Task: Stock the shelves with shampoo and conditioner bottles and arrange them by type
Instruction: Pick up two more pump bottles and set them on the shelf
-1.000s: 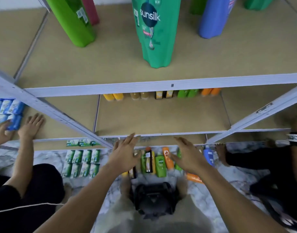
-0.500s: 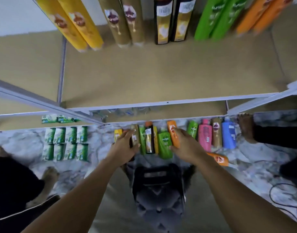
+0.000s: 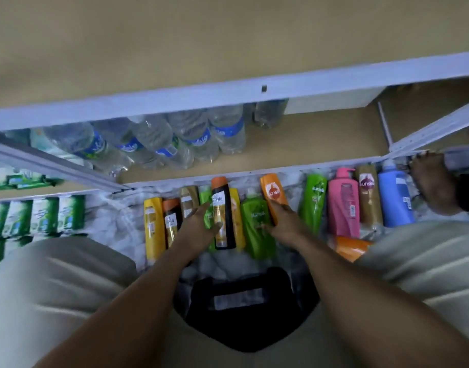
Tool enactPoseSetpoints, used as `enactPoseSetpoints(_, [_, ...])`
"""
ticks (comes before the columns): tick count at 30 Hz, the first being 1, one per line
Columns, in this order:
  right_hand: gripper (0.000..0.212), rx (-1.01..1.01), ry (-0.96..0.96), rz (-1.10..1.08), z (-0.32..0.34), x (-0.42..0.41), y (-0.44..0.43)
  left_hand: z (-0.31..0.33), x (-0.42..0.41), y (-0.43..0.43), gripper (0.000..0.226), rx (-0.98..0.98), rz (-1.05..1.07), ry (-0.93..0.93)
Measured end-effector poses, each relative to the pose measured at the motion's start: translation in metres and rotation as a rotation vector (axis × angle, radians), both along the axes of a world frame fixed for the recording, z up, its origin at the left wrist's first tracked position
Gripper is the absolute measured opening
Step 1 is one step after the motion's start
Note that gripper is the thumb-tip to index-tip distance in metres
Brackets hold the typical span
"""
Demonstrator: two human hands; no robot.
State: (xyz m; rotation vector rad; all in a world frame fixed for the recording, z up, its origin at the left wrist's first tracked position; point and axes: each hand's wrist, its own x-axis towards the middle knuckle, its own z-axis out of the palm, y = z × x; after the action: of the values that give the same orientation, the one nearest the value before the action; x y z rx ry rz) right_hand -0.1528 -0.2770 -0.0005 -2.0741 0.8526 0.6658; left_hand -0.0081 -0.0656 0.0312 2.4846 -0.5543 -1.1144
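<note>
Marble floor point(image 3: 114, 221) is running up to a white-framed shelf point(image 3: 254, 93) with tan boards. Clear water bottles point(image 3: 175, 139) are sitting on the lowest board. A row of shampoo bottles point(image 3: 314, 203) is lying flat on the floor, just in front of the shelf edge. Left grip point(image 3: 199, 227) is resting spread over the row, thumb touching the black orange-capped bottle point(image 3: 224, 208). Right grip point(image 3: 284, 221) is covering the lower end of the orange bottle point(image 3: 272, 191), thumb on the green bottle point(image 3: 257, 237); finger curl: cannot tell.
</note>
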Motion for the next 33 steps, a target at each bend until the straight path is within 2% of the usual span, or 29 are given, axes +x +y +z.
enactPoseSetpoints(5, [0.085,-0.025,-0.017,-0.061,-0.019,-0.021,0.012,-0.018,-0.031,-0.002,0.071,-0.052,0.018,0.058])
enactPoseSetpoints(9, [0.08,-0.128,-0.077,-0.114,-0.027,-0.032,-0.009,-0.032,-0.043,-0.02,0.07,-0.053,0.012,0.118])
enactPoseSetpoints(13, [0.076,-0.218,-0.09,-0.197,-0.03,-0.054,-0.043,-0.046,-0.06,-0.051,0.068,-0.082,0.12,0.167])
enactPoseSetpoints(16, [0.075,-0.256,-0.066,-0.263,-0.04,-0.08,-0.071,-0.071,-0.078,-0.066,0.05,-0.073,0.226,0.25])
enactPoseSetpoints(20, [0.083,-0.355,0.068,-0.326,-0.054,-0.11,-0.105,-0.092,-0.097,-0.081,0.041,-0.059,0.408,0.317])
enactPoseSetpoints(23, [0.098,-0.316,0.074,-0.369,-0.064,-0.12,-0.128,-0.107,-0.102,-0.089,0.044,-0.012,0.478,0.289])
enactPoseSetpoints(25, [0.098,-0.247,0.071,-0.444,-0.073,-0.121,-0.14,-0.115,-0.102,-0.094,0.048,0.046,0.465,0.261])
enactPoseSetpoints(29, [0.115,-0.199,0.043,-0.602,-0.086,-0.113,-0.155,-0.129,-0.103,-0.112,0.082,0.187,0.494,0.173])
enactPoseSetpoints(31, [0.123,-0.148,0.032,-0.708,-0.093,-0.106,-0.157,-0.128,-0.106,-0.122,0.094,0.185,0.572,0.125])
enactPoseSetpoints(33, [0.13,-0.125,0.065,-0.755,-0.098,-0.097,-0.157,-0.131,-0.109,-0.128,0.097,0.119,0.644,0.113])
